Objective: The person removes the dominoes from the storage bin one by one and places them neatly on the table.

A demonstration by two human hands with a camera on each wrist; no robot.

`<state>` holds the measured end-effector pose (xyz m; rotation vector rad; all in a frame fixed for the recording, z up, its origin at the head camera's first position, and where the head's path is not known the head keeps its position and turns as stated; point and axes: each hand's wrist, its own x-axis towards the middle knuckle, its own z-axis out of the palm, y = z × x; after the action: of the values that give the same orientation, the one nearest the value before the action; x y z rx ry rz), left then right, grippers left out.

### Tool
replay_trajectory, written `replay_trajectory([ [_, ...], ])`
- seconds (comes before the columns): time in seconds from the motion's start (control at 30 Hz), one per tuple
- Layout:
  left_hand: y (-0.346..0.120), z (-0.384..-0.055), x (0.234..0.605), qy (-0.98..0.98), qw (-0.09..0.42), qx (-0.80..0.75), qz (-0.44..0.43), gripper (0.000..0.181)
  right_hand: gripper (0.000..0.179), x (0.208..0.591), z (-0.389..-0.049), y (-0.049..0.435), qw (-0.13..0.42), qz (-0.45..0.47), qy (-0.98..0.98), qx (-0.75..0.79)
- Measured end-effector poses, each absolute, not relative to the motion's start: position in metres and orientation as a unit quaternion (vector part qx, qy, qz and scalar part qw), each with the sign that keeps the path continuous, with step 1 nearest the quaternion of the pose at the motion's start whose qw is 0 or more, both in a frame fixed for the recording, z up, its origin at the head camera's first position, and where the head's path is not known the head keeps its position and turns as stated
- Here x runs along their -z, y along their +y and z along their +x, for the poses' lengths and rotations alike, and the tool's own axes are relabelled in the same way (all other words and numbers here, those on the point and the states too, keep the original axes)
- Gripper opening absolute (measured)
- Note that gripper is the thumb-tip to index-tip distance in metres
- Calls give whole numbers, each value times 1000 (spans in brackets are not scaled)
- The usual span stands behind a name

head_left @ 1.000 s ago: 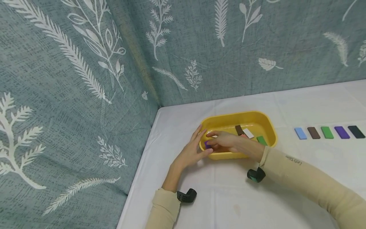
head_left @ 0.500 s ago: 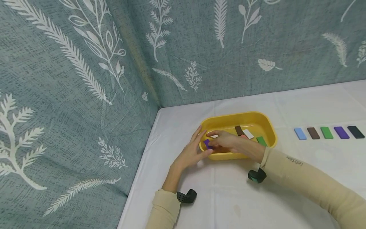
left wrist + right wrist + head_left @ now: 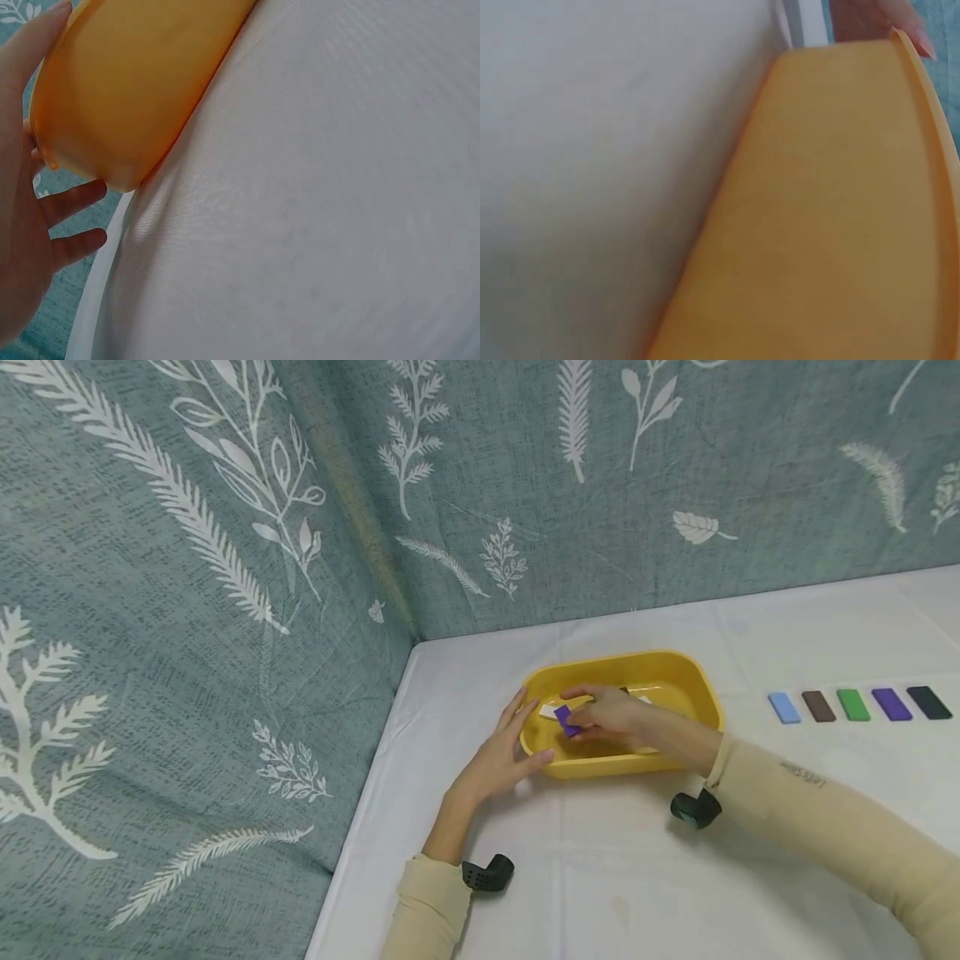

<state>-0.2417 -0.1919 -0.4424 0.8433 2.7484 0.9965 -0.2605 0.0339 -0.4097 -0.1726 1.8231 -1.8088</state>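
My right hand (image 3: pixel 609 712) reaches into a yellow plastic tub (image 3: pixel 555 675) and pinches a small flat purple block (image 3: pixel 566 721) between thumb and fingers, tilted near the tub's left end. Just beside that block lies a white block (image 3: pixel 549 712) on the tub floor. Other blocks behind the right hand are mostly hidden. My left hand (image 3: pixel 497 762) rests against the tub's left end, thumb at the near rim and fingers extended along the end wall. The left wrist view has the left hand (image 3: pixel 26 202) with fingers spread beside the tub's outer wall (image 3: pixel 135 90).
Right of the tub, a spaced row of flat blocks lies on the white-covered table (image 3: pixel 622 860): light blue (image 3: pixel 784 707), brown (image 3: pixel 818 706), green (image 3: pixel 853 704), purple (image 3: pixel 892 703) and black (image 3: pixel 929 702). A patterned blue-green curtain (image 3: pixel 480 485) stands behind and to the left.
The purple block, first at the tub's left end under the right fingertips, has moved right and up in the right hand's pinch. The left hand stays at the tub's end.
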Motion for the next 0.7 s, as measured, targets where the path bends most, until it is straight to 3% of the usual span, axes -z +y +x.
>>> replay_trajectory([
  [0.7,-192,-241,442,902,45,-325,279,90,50,388,-260,83,241,-56,708,661],
])
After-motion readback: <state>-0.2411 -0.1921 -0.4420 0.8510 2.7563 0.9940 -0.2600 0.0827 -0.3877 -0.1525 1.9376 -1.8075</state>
